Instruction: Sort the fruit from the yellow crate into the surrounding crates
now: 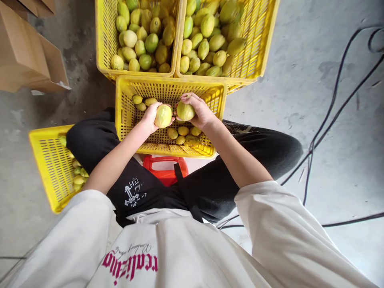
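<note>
My left hand [152,117] is closed around a pale yellow lemon [163,116], held up over the near yellow crate [171,151]. Close beside it, my right hand [199,109] grips a greener lemon [185,111] with the thumb along its far side. Beneath my hands, the crate has several small lemons [141,102] in its far left part and several more lemons [181,135] near its front wall. Part of the crate's floor is hidden by my hands and forearms.
Two yellow crates, a left one [102,40] and a right one [258,38], stand beyond, filled with green and yellow lemons. Another yellow crate [51,168] lies at my left. Cardboard boxes [22,52] stand far left, a red stool [166,176] below, black cables [333,104] on the right floor.
</note>
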A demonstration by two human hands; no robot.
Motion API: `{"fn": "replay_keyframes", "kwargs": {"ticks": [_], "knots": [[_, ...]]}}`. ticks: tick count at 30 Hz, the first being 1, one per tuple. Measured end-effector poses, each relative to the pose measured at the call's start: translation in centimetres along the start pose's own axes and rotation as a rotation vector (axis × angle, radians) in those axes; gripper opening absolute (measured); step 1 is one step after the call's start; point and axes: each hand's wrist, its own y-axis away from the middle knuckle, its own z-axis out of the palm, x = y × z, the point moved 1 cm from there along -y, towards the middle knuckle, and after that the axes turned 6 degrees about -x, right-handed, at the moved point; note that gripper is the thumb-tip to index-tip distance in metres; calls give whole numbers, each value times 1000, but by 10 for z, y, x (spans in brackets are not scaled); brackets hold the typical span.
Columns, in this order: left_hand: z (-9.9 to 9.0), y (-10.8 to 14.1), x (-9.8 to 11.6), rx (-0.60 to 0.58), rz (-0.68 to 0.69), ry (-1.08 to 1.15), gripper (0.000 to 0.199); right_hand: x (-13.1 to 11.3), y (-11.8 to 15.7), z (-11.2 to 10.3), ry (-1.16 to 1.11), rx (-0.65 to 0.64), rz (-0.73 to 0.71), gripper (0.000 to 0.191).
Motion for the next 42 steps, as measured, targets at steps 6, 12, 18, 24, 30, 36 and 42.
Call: {"fn": "replay_keyframes", "kwargs": {"ticks": [6, 12, 18, 24, 30, 36, 42], "knots": [[-1, 0, 0, -7, 134, -12, 25, 3, -4, -5, 6, 19, 11, 47], [-6, 2, 3, 62, 131, 69, 19, -4, -6, -4, -114, -7, -59, 31], [-5, 1, 10, 5, 106, 177, 33, -10, -1, -1, -128, 14, -16, 54], [-7, -3, 5, 96, 38, 246, 24, 26, -19, -12, -63, 119, 156, 63], [1, 4, 14, 95, 151, 375, 32, 19, -21, -25, -121, 161, 70, 65], [14, 41, 51, -133, 445, 406, 54, -51, -13, -55, -45, 164, -397, 41], [1, 46, 59, -173, 505, 288, 58, -37, -27, -56, -61, 192, -337, 36]]}}
